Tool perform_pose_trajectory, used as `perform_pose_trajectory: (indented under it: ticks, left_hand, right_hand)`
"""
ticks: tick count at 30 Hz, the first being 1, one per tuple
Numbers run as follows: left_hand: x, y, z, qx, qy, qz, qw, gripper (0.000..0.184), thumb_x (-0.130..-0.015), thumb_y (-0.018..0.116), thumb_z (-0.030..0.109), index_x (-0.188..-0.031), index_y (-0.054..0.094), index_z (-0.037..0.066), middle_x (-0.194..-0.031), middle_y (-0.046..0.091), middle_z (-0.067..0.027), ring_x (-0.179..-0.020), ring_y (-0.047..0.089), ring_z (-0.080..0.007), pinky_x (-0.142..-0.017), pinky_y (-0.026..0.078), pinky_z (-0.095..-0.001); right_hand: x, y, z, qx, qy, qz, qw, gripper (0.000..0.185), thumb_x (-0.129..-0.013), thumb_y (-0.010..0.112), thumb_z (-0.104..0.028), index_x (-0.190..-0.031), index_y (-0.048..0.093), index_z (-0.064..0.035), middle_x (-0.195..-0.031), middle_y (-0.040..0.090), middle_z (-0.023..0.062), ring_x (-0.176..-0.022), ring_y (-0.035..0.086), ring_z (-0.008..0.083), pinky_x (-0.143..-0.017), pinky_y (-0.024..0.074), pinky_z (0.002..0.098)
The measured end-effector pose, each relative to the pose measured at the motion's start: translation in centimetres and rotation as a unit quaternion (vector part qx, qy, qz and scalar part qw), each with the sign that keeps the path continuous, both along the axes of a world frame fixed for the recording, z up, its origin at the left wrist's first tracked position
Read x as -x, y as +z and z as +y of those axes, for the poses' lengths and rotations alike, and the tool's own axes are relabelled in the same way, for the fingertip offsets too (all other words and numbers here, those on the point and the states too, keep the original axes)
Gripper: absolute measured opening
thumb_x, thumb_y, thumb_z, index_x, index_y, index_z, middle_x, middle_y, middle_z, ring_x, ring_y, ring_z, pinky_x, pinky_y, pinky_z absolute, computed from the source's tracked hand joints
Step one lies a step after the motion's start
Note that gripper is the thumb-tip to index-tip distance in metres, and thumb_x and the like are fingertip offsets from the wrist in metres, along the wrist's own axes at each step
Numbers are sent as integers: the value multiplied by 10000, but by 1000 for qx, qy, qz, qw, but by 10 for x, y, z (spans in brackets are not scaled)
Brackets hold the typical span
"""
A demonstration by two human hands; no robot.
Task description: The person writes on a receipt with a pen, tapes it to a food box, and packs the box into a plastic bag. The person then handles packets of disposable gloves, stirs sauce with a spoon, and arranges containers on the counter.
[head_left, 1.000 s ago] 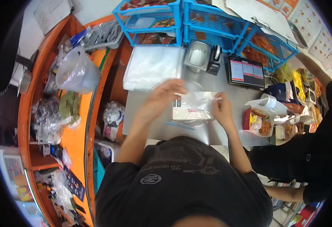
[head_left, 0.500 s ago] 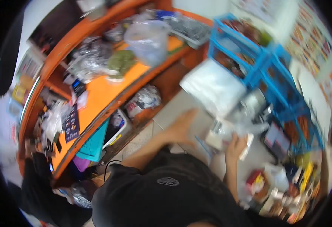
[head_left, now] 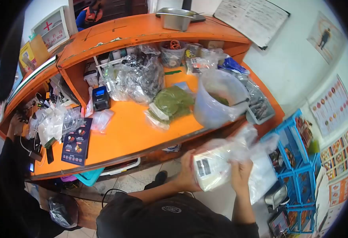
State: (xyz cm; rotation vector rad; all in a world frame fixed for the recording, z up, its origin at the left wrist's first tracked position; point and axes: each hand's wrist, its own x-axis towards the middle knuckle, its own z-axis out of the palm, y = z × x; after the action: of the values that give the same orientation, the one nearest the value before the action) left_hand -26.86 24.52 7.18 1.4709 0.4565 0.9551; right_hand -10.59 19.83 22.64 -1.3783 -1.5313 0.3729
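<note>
Left hand (head_left: pixel 186 175) now on bagged box (head_left: pixel 215 166)

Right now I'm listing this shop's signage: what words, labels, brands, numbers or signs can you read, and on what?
"ST AID BOX" (start unclear), beneath a red cross: white first-aid box.
Too small or blurred: label on the plastic-wrapped box; dark menu leaflet; whiteboard; wall posters; device screen; shirt logo.

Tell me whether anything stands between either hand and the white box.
Nothing but clear plastic is visible in the way: the bag around the box appears to separate it from the right hand. The left hand holds the box's side; whether plastic lies beneath that hand is unclear.
</note>
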Motion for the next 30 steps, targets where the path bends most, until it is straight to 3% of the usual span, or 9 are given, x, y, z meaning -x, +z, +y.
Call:
perform_pose_trajectory:
  ticks: [2,4,5,9,11,15,17,22,30]
  left_hand:
    - [27,11,43,12,80,-34,996,1301,-488,888,335,-1397,28,-21,-1337,282,-236,-1239,352,-372,-1061,268,-447]
    - [51,26,80,-17,190,-59,980,1294,-492,886,325,-1399,32,-23,-1330,277,-232,-1238,339,-372,-1059,264,-449]
    - [61,34,101,-45,247,-71,965,1290,-493,884,320,-1400,34,-24,-1327,274,-231,-1237,333,-372,-1058,262,-450]
    - [88,67,196,-169,416,-106,887,1275,-501,879,301,-1405,41,-28,-1313,264,-224,-1234,306,-371,-1053,253,-455]
    - [93,75,245,-209,453,-87,862,1268,-505,876,291,-1407,45,-29,-1306,259,-221,-1233,293,-371,-1050,249,-457]
    - [100,67,323,-241,476,23,846,1199,-502,848,218,-1421,107,5,-1327,261,-224,-1246,270,-387,-1055,241,-475]
    - [93,74,343,-255,479,45,839,1189,-493,848,216,-1416,128,8,-1321,270,-223,-1238,273,-399,-1051,241,-483]
    - [61,72,386,-262,454,49,850,1166,-488,846,213,-1404,153,13,-1300,296,-222,-1227,277,-405,-1035,247,-507]
    - [4,62,434,-197,328,-3,924,1182,-463,854,217,-1395,153,22,-1286,309,-219,-1229,291,-387,-1050,246,-474]
  right_hand:
    - [29,3,65,-93,16,-177,980,96,-825,533,-44,-817,606,19,-818,593,148,-837,565,263,-773,426,361]
    - [60,32,117,-55,105,-205,972,263,-662,590,-26,-921,602,20,-1025,567,169,-999,477,393,-921,364,449]
    - [71,34,146,-90,108,-191,971,344,-626,588,-15,-969,585,6,-1063,551,155,-1042,447,369,-923,366,433]
    - [94,42,238,-74,109,-124,984,376,-759,632,-163,-1088,546,-1,-1177,513,176,-1096,429,368,-953,341,448]
    - [85,78,252,-64,84,-211,972,421,-781,638,-207,-1124,525,10,-1187,502,200,-1129,413,376,-977,321,453]
    - [20,60,262,94,18,-385,918,472,-779,658,-266,-1124,532,30,-1189,490,222,-1158,395,381,-994,301,465]
    - [6,13,253,70,-41,-455,887,385,-759,683,-223,-1024,560,27,-1094,525,201,-1058,449,379,-914,359,464]
    - [-4,-16,225,141,-70,-366,917,203,-732,664,-32,-882,539,21,-947,524,216,-920,479,410,-778,410,444]
    - [-16,-21,200,112,-68,-354,926,175,-721,676,-86,-834,558,-23,-912,544,144,-860,484,349,-743,368,429]
